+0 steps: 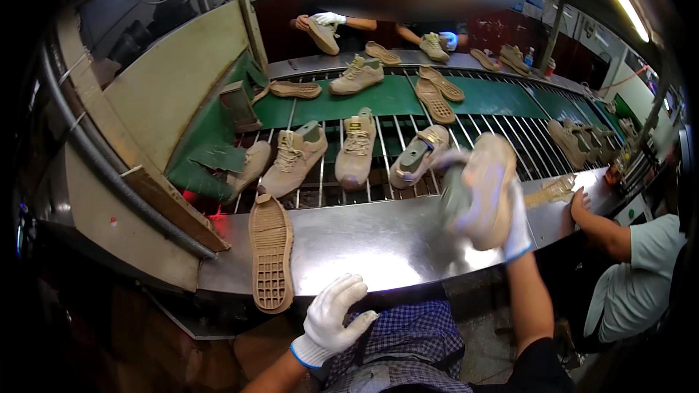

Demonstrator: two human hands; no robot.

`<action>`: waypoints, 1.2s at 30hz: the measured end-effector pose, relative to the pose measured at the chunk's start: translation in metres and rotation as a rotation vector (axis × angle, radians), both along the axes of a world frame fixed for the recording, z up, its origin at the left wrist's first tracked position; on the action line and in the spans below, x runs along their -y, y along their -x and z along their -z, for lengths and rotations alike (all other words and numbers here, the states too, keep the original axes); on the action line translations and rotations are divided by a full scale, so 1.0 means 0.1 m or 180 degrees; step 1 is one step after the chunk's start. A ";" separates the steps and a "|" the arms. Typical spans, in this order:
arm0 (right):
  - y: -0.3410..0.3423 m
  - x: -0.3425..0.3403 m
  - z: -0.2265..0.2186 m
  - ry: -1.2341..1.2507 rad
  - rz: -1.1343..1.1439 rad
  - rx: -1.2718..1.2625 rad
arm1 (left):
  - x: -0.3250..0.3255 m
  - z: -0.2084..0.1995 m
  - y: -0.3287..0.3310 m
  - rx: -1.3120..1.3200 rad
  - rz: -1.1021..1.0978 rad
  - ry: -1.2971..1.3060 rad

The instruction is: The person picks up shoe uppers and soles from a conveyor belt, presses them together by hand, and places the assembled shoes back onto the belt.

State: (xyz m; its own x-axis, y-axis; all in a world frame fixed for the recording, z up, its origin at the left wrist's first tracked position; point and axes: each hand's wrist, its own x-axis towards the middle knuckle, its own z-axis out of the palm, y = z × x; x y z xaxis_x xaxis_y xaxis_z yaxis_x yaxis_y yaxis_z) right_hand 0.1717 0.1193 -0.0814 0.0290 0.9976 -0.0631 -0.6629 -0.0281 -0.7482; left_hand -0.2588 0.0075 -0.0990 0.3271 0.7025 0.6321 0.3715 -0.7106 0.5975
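Closest in, the left hand [331, 316] is seen in a white glove, fingers loosely spread and clamped on nothing, hovering just off the near edge of the steel counter [378, 236] above a checked apron [411, 335]. Just beside it, a tan outsole [271, 252] is laid tread-up on the counter, its heel end hanging over the near edge. Over to the right, the right hand [513, 225], gloved too, is closed around a tan shoe [484, 189] that is held up above the counter's far edge; the shoe is blurred, so the exact grip cannot be made out. A risk is judged here: with the grip this hasty, the shoe could be dropped onto the roller conveyor [466, 127] or knocked against the grey-lined shoe [416, 154] just beyond it. The overhanging outsole could also be brushed off by the apron or the idle left hand. Further out, a row of tan shoes [320, 153] is lined up on the rollers, loose soles are scattered on the green mat [328, 105], and other people's hands are seen at the far side and at the right.
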 end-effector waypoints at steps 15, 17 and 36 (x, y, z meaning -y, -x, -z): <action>1.40 -0.03 0.95 -0.1663 0.0770 0.5171 | -0.51 0.75 -0.10 -0.0240 -0.0405 0.0985; 1.40 0.06 0.97 -0.1525 0.0744 0.4691 | -0.85 0.76 -0.28 -0.0429 -0.0419 0.0919; 1.17 0.21 0.87 -0.0940 0.0208 0.4730 | -4.39 0.46 -0.96 -0.0911 -0.1485 0.2433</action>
